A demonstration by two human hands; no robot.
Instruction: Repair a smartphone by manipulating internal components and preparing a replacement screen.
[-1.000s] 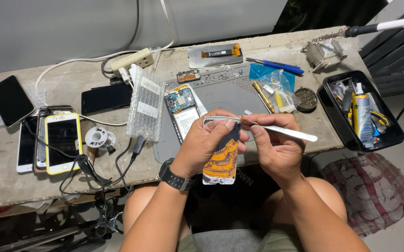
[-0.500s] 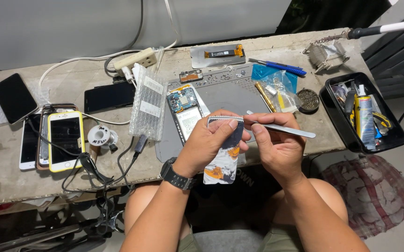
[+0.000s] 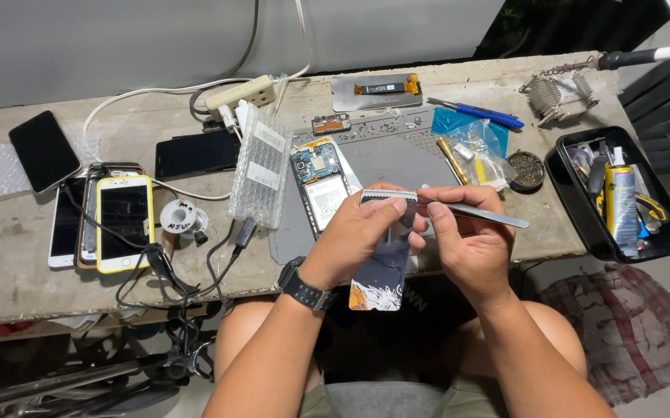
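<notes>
Phone back cover (image 3: 381, 271), dark with a white and orange print at its lower end, is being held upright over the lap, just off the near edge of the counter (image 3: 10, 271). It is being gripped around its upper part by the left hand (image 3: 350, 236), fingers wrapped closed on it. Metal tweezers (image 3: 470, 210) are being pinched in the right hand (image 3: 467, 240), the tips being brought to the cover's top edge. Judging by this, a small part at that edge is being worked on; fine, steady tip placement is being called for next. Open room is being left only over the lap: the grey mat (image 3: 397, 155) ahead is being crowded by an opened phone (image 3: 318, 182), and a black tray (image 3: 583, 224) is sitting near the right elbow's side.
</notes>
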